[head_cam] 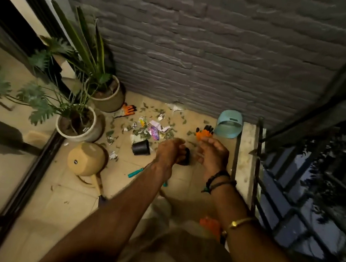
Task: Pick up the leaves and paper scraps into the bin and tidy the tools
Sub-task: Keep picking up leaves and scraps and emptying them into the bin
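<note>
Plants (pixel 41 109) in two pots stand at the left, with an orange glove (pixel 128 109) lying by the farther pot. Nearer, a tan can (pixel 87 159) lies tipped on the tiles, and a teal-handled tool (pixel 135 173) lies just beside the left forearm. A black pot (pixel 141 147) lies on its side at the near edge of the litter. Leaves (pixel 143 135) and paper scraps (pixel 157 129) are spread from there toward the wall.

The left hand (pixel 171 150) hangs over the floor, fingers curled down at a second dark pot (pixel 186 157); I cannot tell whether it grips that pot. The right hand (pixel 212 154) is loosely spread and holds nothing. Beyond it lie a second glove (pixel 204 133) and what I take for the blue bin (pixel 229 124), tipped over near the wall.

By my reading the job has barely begun. The litter is all on the floor, the bin is not upright, and the tool, pots and gloves lie scattered.
</note>
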